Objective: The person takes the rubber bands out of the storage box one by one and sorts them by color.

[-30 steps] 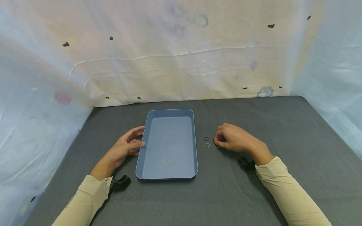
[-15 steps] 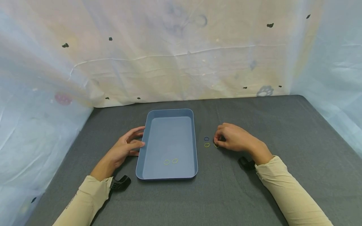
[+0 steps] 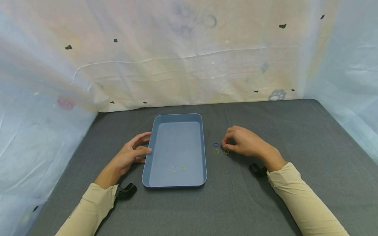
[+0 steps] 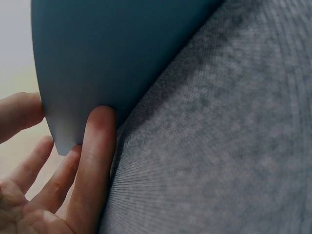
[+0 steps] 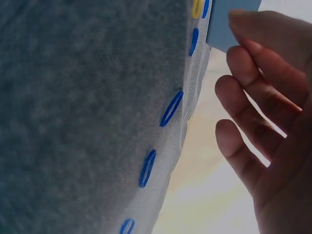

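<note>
A blue-grey tray (image 3: 180, 141) lies on the grey cloth. My left hand (image 3: 127, 155) rests at its left side, thumb at the rim and straight fingers (image 4: 97, 146) against the outer wall. Two yellow rubber bands, a left one (image 3: 174, 169) and a right one (image 3: 183, 167), lie in the tray. My right hand (image 3: 243, 141) is low over the cloth, its fingers loosely bent and nothing visible between them. Close to its fingertips lie a yellow band (image 3: 226, 151), another yellow band (image 3: 216, 151) and a blue band (image 3: 216, 145).
Several blue bands (image 5: 171, 108) lie in a row on the cloth in the right wrist view; the head view does not show that row. A patterned light curtain (image 3: 189, 75) stands along the table's back edge, with pale sheets at both sides.
My right hand has shifted slightly left and away from me, leaving the nearby yellow band more fully visible. The left hand, tray and bands have stayed in place.
</note>
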A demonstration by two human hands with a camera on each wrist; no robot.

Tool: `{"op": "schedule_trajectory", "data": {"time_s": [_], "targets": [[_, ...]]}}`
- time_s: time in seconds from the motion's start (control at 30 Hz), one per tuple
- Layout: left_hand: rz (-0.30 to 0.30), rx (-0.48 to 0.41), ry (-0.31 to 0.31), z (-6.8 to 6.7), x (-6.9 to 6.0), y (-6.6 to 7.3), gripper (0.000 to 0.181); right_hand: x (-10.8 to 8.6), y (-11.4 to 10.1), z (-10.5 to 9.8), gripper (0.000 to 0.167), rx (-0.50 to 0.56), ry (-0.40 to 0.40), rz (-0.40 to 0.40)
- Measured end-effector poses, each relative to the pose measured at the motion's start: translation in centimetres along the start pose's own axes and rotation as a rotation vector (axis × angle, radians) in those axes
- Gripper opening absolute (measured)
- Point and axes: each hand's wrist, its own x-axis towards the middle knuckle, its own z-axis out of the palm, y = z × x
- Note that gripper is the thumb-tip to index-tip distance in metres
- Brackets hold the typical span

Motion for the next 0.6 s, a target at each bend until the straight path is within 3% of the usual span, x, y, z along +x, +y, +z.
{"op": "schedule_trajectory", "data": {"time_s": [0.6], "targets": [[-0.005, 0.002, -0.001, 0.0, 0.3, 0.0, 0.071, 2.1, -2.8, -1.1, 0.011, 0.093, 0.024, -0.071]]}}
